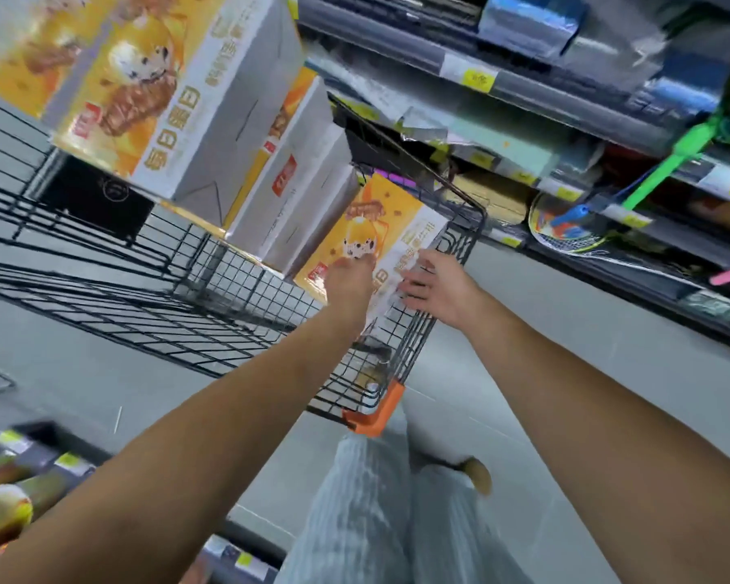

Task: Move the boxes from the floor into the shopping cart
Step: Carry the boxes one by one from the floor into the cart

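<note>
A black wire shopping cart with an orange corner bumper fills the middle of the tilted view. Several yellow-and-white boxes stand in it; the largest is nearest the camera at the top left. The nearest-to-handle box leans against the cart's end. My left hand rests on that box's printed face, fingers pointing down into it. My right hand lies beside it with fingers spread, touching the box's white edge at the cart rim. Whether either hand grips the box is not clear.
Store shelves with yellow price tags run along the right, holding packets, a badminton racket and a green handle. A low shelf of goods sits at the bottom left. Grey floor lies between; my legs stand below the cart.
</note>
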A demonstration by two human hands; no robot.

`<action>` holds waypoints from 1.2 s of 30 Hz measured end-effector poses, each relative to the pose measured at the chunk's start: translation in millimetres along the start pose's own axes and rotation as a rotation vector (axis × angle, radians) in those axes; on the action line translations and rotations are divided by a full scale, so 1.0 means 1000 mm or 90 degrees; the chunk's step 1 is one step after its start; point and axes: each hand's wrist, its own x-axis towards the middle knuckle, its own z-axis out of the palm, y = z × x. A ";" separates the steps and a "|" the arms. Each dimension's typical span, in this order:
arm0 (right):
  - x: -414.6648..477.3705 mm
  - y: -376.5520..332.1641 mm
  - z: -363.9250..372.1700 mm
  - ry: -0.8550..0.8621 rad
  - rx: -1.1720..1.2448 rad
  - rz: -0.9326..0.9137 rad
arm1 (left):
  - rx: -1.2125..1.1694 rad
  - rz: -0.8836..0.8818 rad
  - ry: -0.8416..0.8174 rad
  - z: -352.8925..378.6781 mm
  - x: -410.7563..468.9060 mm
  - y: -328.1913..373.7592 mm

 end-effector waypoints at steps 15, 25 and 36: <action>-0.178 0.053 -0.255 0.043 0.125 -0.186 | 0.189 0.208 -0.225 0.196 -0.205 -0.091; -0.298 0.144 -0.479 0.182 0.280 -0.269 | 0.382 0.308 -0.401 0.366 -0.356 -0.211; -0.384 0.245 -0.654 0.321 0.511 -0.323 | 0.604 0.308 -0.579 0.526 -0.459 -0.330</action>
